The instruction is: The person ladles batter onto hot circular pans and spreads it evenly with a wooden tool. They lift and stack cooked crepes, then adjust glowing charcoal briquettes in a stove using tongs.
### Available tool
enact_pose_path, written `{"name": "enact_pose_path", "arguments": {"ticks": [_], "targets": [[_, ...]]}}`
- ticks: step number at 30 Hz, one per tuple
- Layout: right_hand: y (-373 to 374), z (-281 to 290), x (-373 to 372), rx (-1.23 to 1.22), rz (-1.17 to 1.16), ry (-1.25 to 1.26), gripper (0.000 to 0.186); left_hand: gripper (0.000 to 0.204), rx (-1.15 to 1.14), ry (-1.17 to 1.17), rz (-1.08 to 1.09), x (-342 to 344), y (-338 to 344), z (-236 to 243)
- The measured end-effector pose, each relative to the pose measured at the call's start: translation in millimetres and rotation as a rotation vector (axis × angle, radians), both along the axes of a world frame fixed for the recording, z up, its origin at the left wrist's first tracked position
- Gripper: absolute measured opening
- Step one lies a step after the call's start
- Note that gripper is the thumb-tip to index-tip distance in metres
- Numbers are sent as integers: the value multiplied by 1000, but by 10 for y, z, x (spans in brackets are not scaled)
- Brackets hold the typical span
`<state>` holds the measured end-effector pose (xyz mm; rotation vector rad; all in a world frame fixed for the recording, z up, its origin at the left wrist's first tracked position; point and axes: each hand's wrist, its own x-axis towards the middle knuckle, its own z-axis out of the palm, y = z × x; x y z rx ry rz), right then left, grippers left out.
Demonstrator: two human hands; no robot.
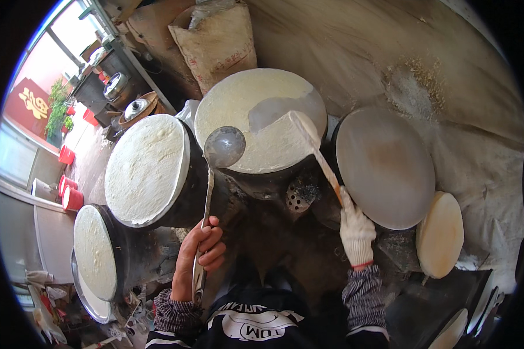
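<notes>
My bare left hand [198, 256] is closed around the long handle of a metal ladle [225, 148]. The ladle's bowl is held up over the near left edge of the middle round griddle [276, 113]. My right hand [356, 230], in a white knit glove, grips a wooden spreader [306, 131]; its pale, batter-coated blade lies over the right part of that griddle. Pale batter [239, 96] covers most of the griddle, while a grey patch of bare metal shows beside the blade.
At left stand two batter-covered griddles, one larger [147, 168] and one smaller [94, 253]. A bare grey griddle [384, 168] is at right, beside a pale round disc [441, 235]. Behind are a sack [215, 46] and a lidded pot [137, 109]. A perforated black piece [300, 198] sits below the middle griddle.
</notes>
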<state>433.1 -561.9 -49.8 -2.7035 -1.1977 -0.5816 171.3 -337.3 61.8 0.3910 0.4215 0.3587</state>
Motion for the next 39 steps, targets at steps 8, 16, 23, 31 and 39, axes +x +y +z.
{"name": "enact_pose_path", "arguments": {"ticks": [8,16,23,31,39], "targets": [[467,-19,-48,-151,-185,86,78,16,16,54,-86,-2,358,65],[1556,253,814,-9,-350,390,54,14,34,121,-193,5,830,2],[1058,655,-94,659,-31,476,48,14,4,55,-246,89,1119,13],[1364,316,86,209,-482,652,46,16,-45,37,-273,306,1122,-49],[1702,756,469,319,-316,1012,45,14,0,26,-257,373,1069,-41]]}}
